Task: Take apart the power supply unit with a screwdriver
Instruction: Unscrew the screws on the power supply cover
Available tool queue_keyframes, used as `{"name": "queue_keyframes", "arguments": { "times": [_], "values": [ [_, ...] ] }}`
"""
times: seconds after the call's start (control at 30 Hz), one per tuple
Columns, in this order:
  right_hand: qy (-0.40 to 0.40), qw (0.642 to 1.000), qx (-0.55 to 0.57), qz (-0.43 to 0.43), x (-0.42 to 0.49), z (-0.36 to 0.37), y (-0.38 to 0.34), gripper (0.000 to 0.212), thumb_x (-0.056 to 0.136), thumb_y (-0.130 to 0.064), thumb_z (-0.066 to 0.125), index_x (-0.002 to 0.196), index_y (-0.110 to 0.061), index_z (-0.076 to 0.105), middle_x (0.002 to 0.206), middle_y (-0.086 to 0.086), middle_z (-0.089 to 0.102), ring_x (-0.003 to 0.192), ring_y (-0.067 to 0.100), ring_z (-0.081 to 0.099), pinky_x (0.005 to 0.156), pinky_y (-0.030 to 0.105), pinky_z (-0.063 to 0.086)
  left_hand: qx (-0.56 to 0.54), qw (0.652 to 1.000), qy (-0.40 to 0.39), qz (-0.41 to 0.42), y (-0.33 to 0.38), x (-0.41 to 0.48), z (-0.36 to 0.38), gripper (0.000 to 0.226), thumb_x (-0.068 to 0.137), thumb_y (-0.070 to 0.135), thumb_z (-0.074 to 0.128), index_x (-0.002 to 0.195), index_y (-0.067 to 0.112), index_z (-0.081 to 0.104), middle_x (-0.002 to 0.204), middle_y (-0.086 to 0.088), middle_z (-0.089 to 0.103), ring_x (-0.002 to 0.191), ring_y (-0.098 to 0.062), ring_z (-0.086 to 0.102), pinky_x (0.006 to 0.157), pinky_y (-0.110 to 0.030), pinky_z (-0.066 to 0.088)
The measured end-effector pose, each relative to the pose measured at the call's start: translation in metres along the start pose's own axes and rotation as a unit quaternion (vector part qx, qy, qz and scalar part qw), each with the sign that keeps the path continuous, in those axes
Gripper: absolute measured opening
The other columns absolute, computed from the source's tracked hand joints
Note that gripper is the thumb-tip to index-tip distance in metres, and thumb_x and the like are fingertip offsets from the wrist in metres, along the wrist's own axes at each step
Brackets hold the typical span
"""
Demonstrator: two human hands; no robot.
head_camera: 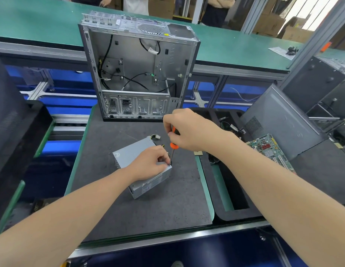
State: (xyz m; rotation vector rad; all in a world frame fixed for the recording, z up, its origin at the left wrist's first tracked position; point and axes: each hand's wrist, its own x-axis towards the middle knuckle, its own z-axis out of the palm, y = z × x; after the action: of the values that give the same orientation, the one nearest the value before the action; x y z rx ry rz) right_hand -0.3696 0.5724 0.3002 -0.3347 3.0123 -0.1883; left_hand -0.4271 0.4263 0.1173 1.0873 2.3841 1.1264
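Right now the right hand point(189, 130) grips the screwdriver point(173, 145) near-upright, tip on the power supply unit's point(129, 153) near-right top corner on the mat point(129, 205); left hand point(150, 162) curls there, steadying.

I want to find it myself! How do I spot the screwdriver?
Start at the open computer case at the back of the dark mat. In front lies a grey metal box, the right hand above its corner. The screwdriver is in that hand, tip on the box, the only orange thing nearby.
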Motion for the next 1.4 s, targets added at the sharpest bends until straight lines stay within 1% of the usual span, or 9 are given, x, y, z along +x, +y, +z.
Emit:
{"name": "queue_keyframes", "arguments": {
  "times": [0.13,0.23,0.47,0.6,0.7,0.83,1.0,1.13,1.4],
  "values": [
    [0.001,1.0,0.003,0.004,0.001,-0.001,0.001,0.005,0.096,-0.014,0.057,0.098,-0.019,0.058,0.098,-0.002,0.049,0.096,0.026,0.058,0.084,0.049,0.056,0.018,1.0,-0.003,-0.002,-0.001,0.004,0.003,0.016,0.085,0.011,0.072,0.082,0.024,0.064,0.094,0.006,0.061,0.083,-0.004,0.055,0.075,-0.017,0.039],
    [0.004,1.0,0.001,0.005,0.001,-0.003,0.003,0.005,0.095,-0.014,0.057,0.097,-0.019,0.058,0.1,-0.002,0.051,0.096,0.024,0.057,0.084,0.049,0.056,0.053,0.998,-0.016,0.006,-0.002,0.006,0.004,0.013,0.09,0.024,0.075,0.087,0.023,0.063,0.098,0.006,0.06,0.092,-0.007,0.054,0.08,-0.017,0.039],
    [0.005,1.0,-0.008,0.009,-0.001,-0.005,0.008,0.005,0.094,-0.014,0.056,0.097,-0.018,0.058,0.099,-0.001,0.053,0.096,0.024,0.057,0.083,0.049,0.056,0.141,0.986,-0.086,0.012,0.006,0.017,0.001,0.013,0.104,0.031,0.06,0.096,0.022,0.065,0.106,0.007,0.049,0.106,-0.016,0.046,0.098,-0.028,0.038],
    [0.019,1.0,-0.007,0.008,-0.003,-0.006,0.011,0.003,0.094,-0.015,0.057,0.096,-0.017,0.058,0.097,-0.001,0.053,0.094,0.025,0.057,0.082,0.048,0.056,0.221,0.972,-0.077,0.037,0.006,0.019,0.012,0.021,0.109,0.029,0.051,0.105,0.014,0.066,0.11,0.005,0.046,0.104,-0.017,0.041,0.091,-0.024,0.032],
    [0.029,1.0,-0.003,0.005,-0.004,-0.006,0.013,0.003,0.094,-0.015,0.057,0.094,-0.018,0.057,0.094,-0.002,0.053,0.093,0.025,0.058,0.081,0.048,0.056,0.329,0.941,-0.068,0.049,0.006,0.017,0.019,0.026,0.112,0.031,0.044,0.11,0.011,0.061,0.114,-0.004,0.048,0.1,-0.021,0.041,0.091,-0.031,0.037],
    [0.03,1.0,0.001,0.005,-0.007,-0.006,0.014,0.002,0.094,-0.016,0.057,0.093,-0.017,0.057,0.092,-0.002,0.054,0.092,0.025,0.059,0.081,0.048,0.056,0.428,0.897,-0.049,0.096,0.008,0.013,0.019,0.033,0.113,0.035,0.033,0.104,0.013,0.056,0.103,-0.002,0.041,0.093,-0.022,0.038,0.08,-0.034,0.034],
    [0.032,0.999,0.003,0.009,-0.011,-0.007,0.017,0.002,0.094,-0.016,0.058,0.092,-0.017,0.057,0.086,-0.003,0.053,0.09,0.026,0.059,0.079,0.049,0.057,0.484,0.861,-0.076,0.137,0.01,0.012,0.013,0.016,0.108,0.025,0.035,0.112,0.013,0.045,0.111,-0.006,0.043,0.094,-0.026,0.044,0.077,-0.039,0.04],
    [0.036,0.999,0.005,0.006,-0.013,-0.007,0.02,0.002,0.094,-0.015,0.057,0.092,-0.016,0.057,0.083,-0.004,0.054,0.09,0.026,0.059,0.078,0.048,0.057,0.519,0.833,-0.09,0.169,0.016,0.012,0.01,0.025,0.107,0.027,0.029,0.108,0.012,0.048,0.11,-0.007,0.044,0.098,-0.028,0.046,0.076,-0.04,0.04],
    [0.054,0.998,0.013,0.01,-0.015,-0.009,0.024,0.003,0.092,-0.017,0.058,0.089,-0.017,0.058,0.08,-0.005,0.055,0.084,0.024,0.06,0.075,0.046,0.058,0.581,0.798,-0.085,0.136,0.018,0.009,0.014,0.01,0.092,0.026,0.054,0.094,0.017,0.058,0.101,-0.003,0.044,0.091,-0.024,0.04,0.065,-0.035,0.026]
  ]
}}
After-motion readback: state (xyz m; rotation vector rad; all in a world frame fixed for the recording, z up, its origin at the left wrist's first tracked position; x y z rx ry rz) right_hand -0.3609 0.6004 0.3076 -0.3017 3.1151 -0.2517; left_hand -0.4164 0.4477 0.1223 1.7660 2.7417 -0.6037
